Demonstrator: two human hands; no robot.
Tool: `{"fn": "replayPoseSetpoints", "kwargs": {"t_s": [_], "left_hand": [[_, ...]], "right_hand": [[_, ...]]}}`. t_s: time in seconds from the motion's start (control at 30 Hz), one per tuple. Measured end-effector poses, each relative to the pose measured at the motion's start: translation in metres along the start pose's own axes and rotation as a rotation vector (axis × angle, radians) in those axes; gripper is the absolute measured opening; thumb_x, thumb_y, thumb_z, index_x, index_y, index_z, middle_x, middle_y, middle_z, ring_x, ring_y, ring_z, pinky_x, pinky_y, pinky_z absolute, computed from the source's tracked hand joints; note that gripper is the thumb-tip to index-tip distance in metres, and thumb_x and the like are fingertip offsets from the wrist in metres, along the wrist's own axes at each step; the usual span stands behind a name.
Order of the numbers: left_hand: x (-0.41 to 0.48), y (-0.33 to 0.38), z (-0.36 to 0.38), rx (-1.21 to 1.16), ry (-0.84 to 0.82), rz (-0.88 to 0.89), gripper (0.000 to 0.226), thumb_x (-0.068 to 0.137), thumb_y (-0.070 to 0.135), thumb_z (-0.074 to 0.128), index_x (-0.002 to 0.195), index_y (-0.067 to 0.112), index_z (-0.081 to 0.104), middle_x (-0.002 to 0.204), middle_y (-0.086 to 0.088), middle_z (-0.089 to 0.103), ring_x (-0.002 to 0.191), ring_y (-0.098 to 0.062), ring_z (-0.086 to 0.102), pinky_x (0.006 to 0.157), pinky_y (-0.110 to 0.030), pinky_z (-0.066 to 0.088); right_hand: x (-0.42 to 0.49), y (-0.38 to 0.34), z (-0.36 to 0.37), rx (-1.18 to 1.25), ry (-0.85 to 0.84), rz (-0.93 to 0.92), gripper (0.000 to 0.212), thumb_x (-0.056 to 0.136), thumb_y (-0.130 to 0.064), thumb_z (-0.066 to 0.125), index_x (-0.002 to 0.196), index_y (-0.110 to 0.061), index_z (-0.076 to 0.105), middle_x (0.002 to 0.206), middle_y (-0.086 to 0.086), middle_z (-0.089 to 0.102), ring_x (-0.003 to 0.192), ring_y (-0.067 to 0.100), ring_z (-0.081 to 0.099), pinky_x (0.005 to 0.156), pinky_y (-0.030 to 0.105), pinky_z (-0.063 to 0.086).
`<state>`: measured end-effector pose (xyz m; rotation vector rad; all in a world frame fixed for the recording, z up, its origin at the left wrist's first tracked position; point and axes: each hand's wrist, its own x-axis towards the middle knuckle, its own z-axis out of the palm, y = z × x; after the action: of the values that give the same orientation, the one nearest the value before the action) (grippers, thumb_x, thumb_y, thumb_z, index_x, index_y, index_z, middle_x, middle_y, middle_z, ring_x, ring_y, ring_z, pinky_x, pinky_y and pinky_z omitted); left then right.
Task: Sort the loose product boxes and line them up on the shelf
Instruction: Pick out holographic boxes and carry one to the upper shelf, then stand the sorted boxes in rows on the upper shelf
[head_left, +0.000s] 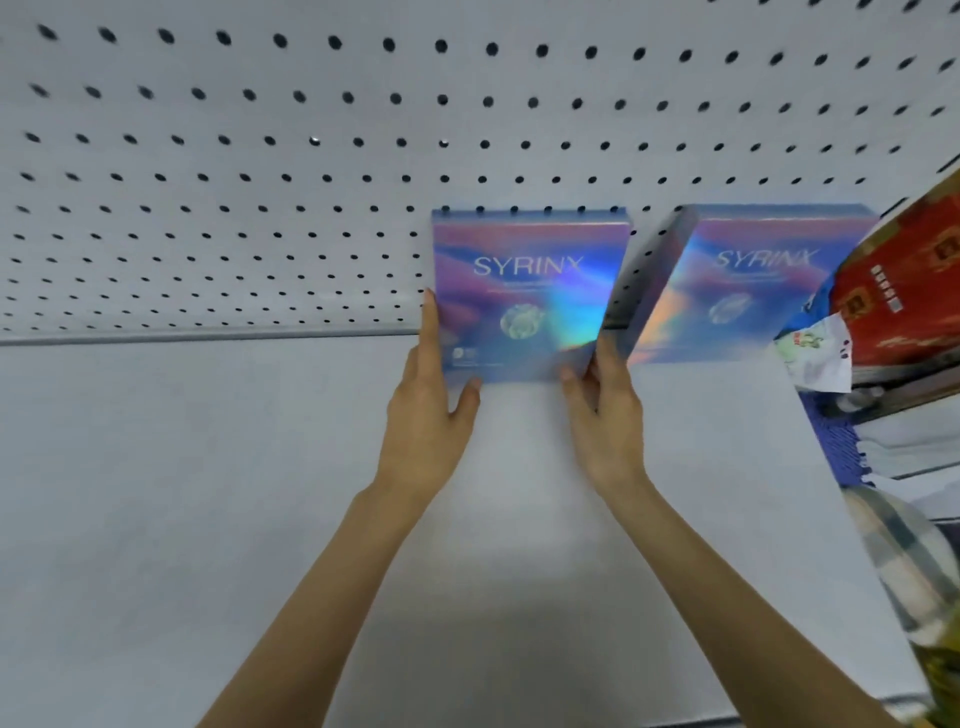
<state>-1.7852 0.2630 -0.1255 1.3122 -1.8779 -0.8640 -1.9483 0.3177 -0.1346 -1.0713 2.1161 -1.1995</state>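
A shiny blue-and-purple box marked SYRINX (524, 291) stands upright on the white shelf (208, 467), its back near the pegboard wall. My left hand (426, 415) holds its left edge, fingers along the side and thumb under the lower front corner. My right hand (605, 410) holds its lower right corner, thumb on the front. A second, matching SYRINX box (748, 280) stands just to the right, turned slightly, with a narrow gap between the two.
A white pegboard wall (311, 156) backs the shelf. At the right edge sit a red printed carton (904, 291), a crumpled white wrapper (815, 353) and something blue and textured (836, 447). A plaid item (904, 561) shows at the lower right.
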Motion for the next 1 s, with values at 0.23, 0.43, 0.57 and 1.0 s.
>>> {"fn": "replayPoseSetpoints", "kwargs": {"t_s": [0.23,0.43,0.57,1.0], "left_hand": [[-0.002,-0.003,-0.024,0.113,-0.045,-0.026,0.08,0.092,0.023,0.059,0.152,0.025,0.006,0.138,-0.012,0.043,0.124,-0.027,0.042,0.097,-0.021,0.029],[-0.067,0.006,-0.095,0.078,-0.056,-0.109,0.058,0.093,0.034,0.057,0.146,0.031,0.034,0.138,-0.001,0.049,0.122,-0.012,0.049,0.097,-0.013,0.031],[-0.168,0.015,-0.142,-0.162,0.075,-0.215,0.047,0.094,0.025,0.057,0.138,0.034,0.046,0.12,0.005,0.062,0.098,0.012,0.058,0.08,0.0,0.04],[-0.53,-0.034,-0.233,-0.059,0.427,-0.575,0.044,0.088,0.023,0.063,0.123,0.046,0.049,0.114,0.021,0.063,0.099,0.004,0.061,0.089,-0.02,0.05]], "right_hand": [[-0.008,-0.001,-0.009,-0.042,-0.06,-0.063,0.065,0.088,-0.045,0.05,0.145,-0.016,0.038,0.142,0.011,0.044,0.128,0.026,0.047,0.11,0.044,0.038],[-0.076,-0.029,-0.041,-0.091,-0.208,-0.114,0.068,0.095,-0.029,0.057,0.151,-0.036,0.019,0.145,-0.006,0.042,0.116,0.006,0.054,0.089,0.015,0.038],[-0.165,-0.047,-0.045,-0.097,-0.397,-0.161,0.063,0.093,-0.038,0.055,0.147,-0.045,0.022,0.139,-0.011,0.049,0.093,-0.011,0.057,0.077,-0.001,0.036],[-0.468,-0.038,0.046,-0.15,-0.872,-0.409,0.048,0.087,-0.033,0.066,0.131,-0.038,0.049,0.132,-0.023,0.05,0.126,-0.002,0.044,0.105,0.023,0.037]]}}
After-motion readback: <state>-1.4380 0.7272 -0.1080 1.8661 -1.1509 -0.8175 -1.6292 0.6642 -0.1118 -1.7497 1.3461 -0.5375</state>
